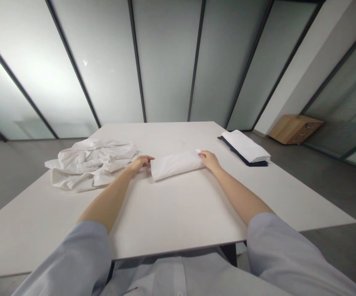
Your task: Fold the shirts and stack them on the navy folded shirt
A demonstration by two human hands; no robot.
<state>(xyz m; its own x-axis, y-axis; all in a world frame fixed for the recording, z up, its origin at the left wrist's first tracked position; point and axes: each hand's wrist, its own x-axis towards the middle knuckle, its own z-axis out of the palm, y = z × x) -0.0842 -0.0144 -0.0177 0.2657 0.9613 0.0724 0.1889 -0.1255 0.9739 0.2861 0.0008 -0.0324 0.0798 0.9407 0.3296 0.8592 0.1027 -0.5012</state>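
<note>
A white cloth (178,164), folded into a narrow flat strip, lies across the middle of the table before me. The fingers of my left hand (141,162) are closed at its left end, near the far corner. At the opposite end, my right hand (210,159) pinches the far right corner between thumb and fingers. What kind of garment or cloth the strip is cannot be made out. Just left of my left hand spreads a crumpled heap of white cloth (94,162).
On the right of the white table (178,218) lies a stack of folded white cloth (246,146) over dark navy cloth (252,163). A wooden cabinet (295,128) stands on the floor at the far right. Frosted glass panels (168,61) rise behind the table.
</note>
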